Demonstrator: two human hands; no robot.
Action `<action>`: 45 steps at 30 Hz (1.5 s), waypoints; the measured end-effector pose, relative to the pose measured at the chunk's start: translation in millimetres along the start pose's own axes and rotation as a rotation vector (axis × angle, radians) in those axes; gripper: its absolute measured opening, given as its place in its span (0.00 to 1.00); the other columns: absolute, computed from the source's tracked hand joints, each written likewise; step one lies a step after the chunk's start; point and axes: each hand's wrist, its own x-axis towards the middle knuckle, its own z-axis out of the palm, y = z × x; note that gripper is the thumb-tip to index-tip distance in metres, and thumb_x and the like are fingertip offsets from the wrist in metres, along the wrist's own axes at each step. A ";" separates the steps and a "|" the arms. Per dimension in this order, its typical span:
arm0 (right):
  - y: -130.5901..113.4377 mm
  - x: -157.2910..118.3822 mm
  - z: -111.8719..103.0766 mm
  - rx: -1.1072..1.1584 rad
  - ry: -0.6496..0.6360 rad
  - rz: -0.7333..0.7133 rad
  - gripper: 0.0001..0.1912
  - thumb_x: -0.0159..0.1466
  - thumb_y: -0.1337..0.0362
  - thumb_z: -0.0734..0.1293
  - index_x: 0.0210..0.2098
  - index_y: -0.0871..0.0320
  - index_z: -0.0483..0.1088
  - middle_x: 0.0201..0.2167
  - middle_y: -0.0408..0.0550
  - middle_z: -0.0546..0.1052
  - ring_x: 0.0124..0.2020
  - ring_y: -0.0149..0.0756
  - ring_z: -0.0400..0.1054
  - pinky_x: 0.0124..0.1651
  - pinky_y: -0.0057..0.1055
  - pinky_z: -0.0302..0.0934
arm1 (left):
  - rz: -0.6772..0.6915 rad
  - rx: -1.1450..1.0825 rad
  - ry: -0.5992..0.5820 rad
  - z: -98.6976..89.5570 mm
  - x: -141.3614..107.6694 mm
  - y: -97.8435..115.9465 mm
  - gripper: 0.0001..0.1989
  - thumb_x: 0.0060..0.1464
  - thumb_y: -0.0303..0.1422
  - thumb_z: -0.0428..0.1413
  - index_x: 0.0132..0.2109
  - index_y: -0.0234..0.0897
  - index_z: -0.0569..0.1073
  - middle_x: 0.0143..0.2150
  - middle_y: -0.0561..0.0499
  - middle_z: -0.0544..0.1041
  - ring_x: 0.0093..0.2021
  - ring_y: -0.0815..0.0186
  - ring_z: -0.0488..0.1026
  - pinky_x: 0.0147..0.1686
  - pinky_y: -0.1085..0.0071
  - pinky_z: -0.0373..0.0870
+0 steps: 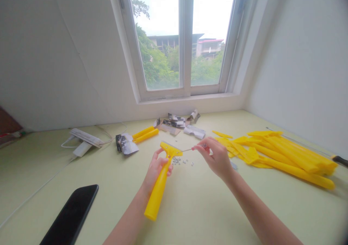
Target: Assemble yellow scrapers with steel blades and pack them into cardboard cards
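My left hand [156, 168] grips a yellow plastic scraper [159, 190] by its long handle, with the wide head pointing away from me. My right hand [213, 158] pinches a thin metal screw [185, 150] between thumb and fingers, its tip close to the scraper head. Whether the tip touches the head, I cannot tell. Several tiny metal nuts [179, 160] lie scattered on the pale green tabletop [195, 208] just below the screw, between my hands.
A heap of yellow plastic scraper parts [288, 158] lies to the right. Two yellow handles [144, 135] and torn printed packaging [174, 125] lie ahead. A black phone [70, 216] sits front left, and white cables [84, 139] lie left. A wall and window rise behind.
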 end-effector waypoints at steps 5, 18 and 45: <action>-0.3 -2.0 1.1 0.025 -0.015 0.007 0.08 0.62 0.63 0.57 0.33 0.57 0.67 0.27 0.46 0.71 0.29 0.32 0.65 0.28 0.26 0.59 | 0.000 0.005 -0.003 0.4 -0.7 1.2 0.21 0.45 0.27 0.50 0.48 0.43 0.56 0.36 0.52 0.68 0.20 0.78 0.64 0.19 0.81 0.57; -4.0 -1.7 3.2 0.119 -0.023 -0.042 0.03 0.61 0.66 0.59 0.32 0.56 0.63 0.28 0.44 0.70 0.29 0.31 0.65 0.34 0.28 0.61 | 0.007 0.006 -0.022 -0.6 -0.1 1.7 0.21 0.45 0.27 0.49 0.48 0.43 0.56 0.35 0.52 0.68 0.20 0.78 0.64 0.19 0.81 0.57; -2.7 1.6 -2.3 0.196 -0.124 -0.028 0.07 0.61 0.64 0.60 0.35 0.57 0.69 0.30 0.47 0.73 0.28 0.30 0.67 0.30 0.27 0.63 | 0.006 0.000 0.007 -4.4 4.3 2.1 0.24 0.42 0.27 0.52 0.48 0.43 0.56 0.34 0.53 0.68 0.20 0.77 0.65 0.20 0.79 0.57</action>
